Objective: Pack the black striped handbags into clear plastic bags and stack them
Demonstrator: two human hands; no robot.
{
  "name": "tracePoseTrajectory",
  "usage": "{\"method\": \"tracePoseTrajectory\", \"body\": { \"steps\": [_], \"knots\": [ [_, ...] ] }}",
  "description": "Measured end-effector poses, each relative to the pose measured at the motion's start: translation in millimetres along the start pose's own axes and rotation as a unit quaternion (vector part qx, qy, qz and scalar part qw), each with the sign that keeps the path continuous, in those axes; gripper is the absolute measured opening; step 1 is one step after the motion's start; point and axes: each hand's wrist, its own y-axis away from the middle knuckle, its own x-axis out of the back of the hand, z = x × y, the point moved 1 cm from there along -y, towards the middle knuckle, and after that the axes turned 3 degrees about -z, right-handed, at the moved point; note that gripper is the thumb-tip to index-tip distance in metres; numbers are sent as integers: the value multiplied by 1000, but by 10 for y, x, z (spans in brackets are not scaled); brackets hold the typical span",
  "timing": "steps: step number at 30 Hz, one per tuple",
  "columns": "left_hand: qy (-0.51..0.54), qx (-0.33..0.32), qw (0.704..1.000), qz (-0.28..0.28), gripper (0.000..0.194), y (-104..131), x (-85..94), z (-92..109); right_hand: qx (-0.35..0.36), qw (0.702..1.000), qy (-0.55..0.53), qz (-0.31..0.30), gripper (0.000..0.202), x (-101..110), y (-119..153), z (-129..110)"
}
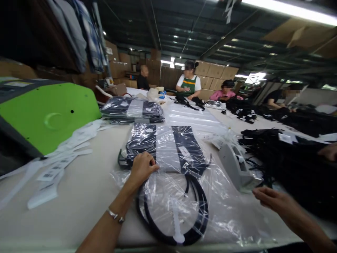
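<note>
A dark folded garment with a pale grey band lies in a clear plastic bag in front of me. My left hand rests at its near edge, fingers curled and closed on the bag's film. Below that hand, a coiled black strap lies under the loose film, with a white tie across its near side. To the right stands a grey tape dispenser. My right hand is just in front of it, fingertips pressed together; what they hold, if anything, is too small to make out.
A green machine stands at left beside white label strips. Bagged garments and flat plastic bags lie beyond. Black garments are heaped at right, with another person's hand there. Several co-workers are across the table.
</note>
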Motion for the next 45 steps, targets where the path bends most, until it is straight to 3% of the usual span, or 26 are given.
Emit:
{"method": "tracePoseTrajectory", "body": {
  "steps": [3,5,8,10,13,17,23,26,31,34,37,39,42,45],
  "knots": [
    [15,0,1000,12,15,9,-17,-10,43,984,-32,-170,41,-453,108,-849],
    [19,-2,1000,14,15,19,-18,-10,91,953,-60,-281,35,-873,162,-1469],
    [24,0,1000,11,15,26,-11,-5,151,910,-49,-383,30,-1504,110,-2151],
    [28,-1,1000,9,16,24,-9,-5,176,901,-16,-397,28,-1864,-21,-2379],
    [30,-5,999,13,15,21,-17,-14,181,909,94,-363,25,-2273,-285,-2454],
    [19,-12,999,27,15,21,-44,-31,182,905,237,-303,23,-2544,-536,-2363],
    [21,-10,999,23,17,20,-47,-29,214,892,331,-219,44,-2543,-561,-2294],
    [26,-9,999,22,17,26,-36,-28,206,902,328,-188,49,-2439,-573,-2204],
    [40,-4,999,20,15,46,-10,-30,188,932,264,-163,41,-2224,-607,-2059],
    [40,4,999,7,15,37,1,-9,189,946,222,-139,41,-2280,-517,-2068],
    [24,6,1000,2,15,7,14,26,195,944,236,-127,43,-2413,-402,-2100],
    [31,-6,999,-9,14,-5,42,18,199,942,243,-122,43,-2396,-384,-2083],
    [67,-28,997,27,19,31,150,-143,201,953,201,-106,30,-2083,-480,-1924],
    [39,41,987,148,45,139,304,-522,162,969,186,-29,23,-1571,-682,-1611]
  ]
}}
